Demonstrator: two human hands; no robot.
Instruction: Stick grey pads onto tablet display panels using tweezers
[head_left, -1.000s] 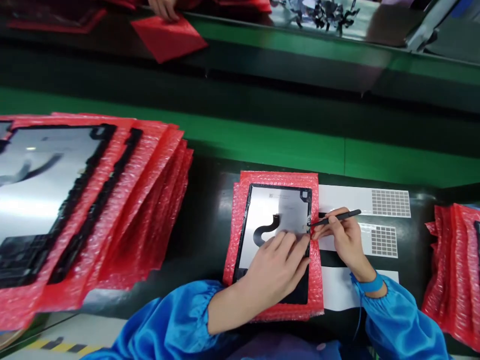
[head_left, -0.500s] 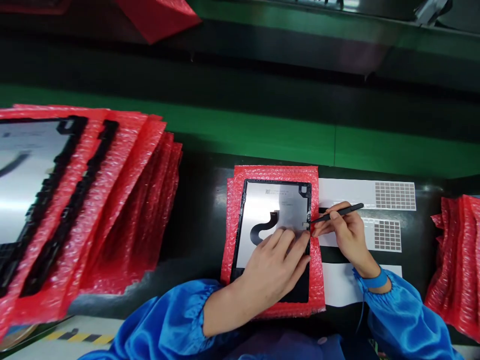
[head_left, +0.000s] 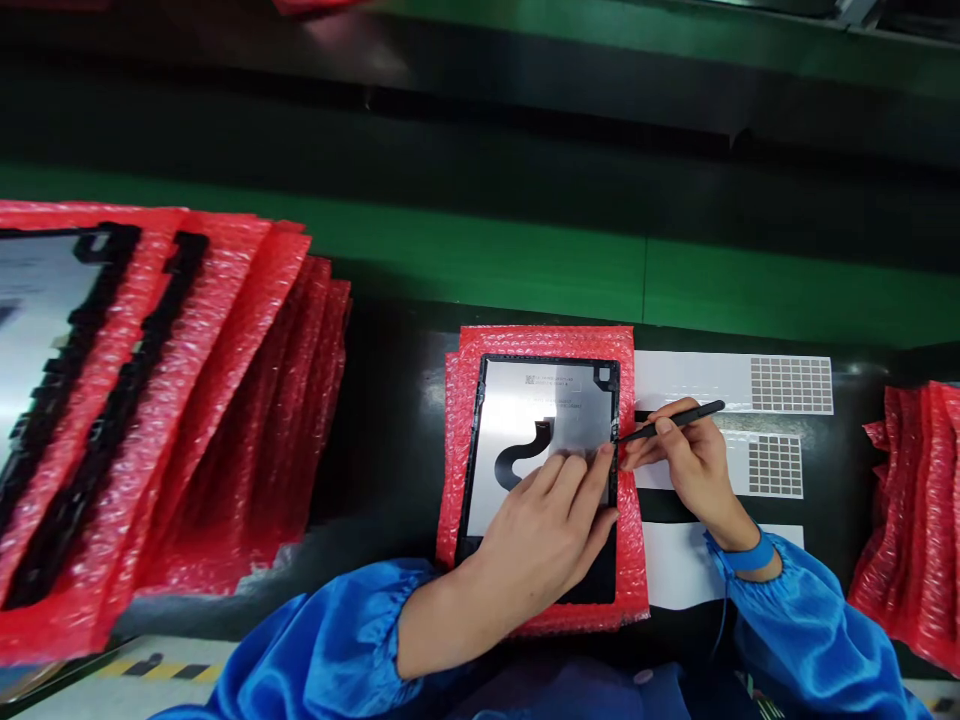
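Observation:
A display panel (head_left: pixel 577 400) with a silvery back and black frame lies on red bubble-wrap bags (head_left: pixel 547 342). A curved black flex cable (head_left: pixel 510 465) runs across its back. My left hand (head_left: pixel 536 530) rests over the lower part of the panel, fingers stretched out. Its index fingertip presses near the right edge of the frame. My right hand (head_left: pixel 694 460) pinches slim black tweezers (head_left: pixel 690 416). Their tip meets the panel's right edge beside that fingertip. What lies under the fingertip is hidden.
White sheets (head_left: pixel 690 378) with grids of small grey stickers (head_left: pixel 791 385) lie right of the panel. At the left leans a stack of red bubble-wrap bags (head_left: pixel 247 430) with black-framed panels (head_left: pixel 45 310). More red bags (head_left: pixel 919 520) stand at the far right.
My left index finger has moved up along the panel's right edge, over a small pale piece that showed there before. The tweezers stay at that edge. The view has shifted slightly.

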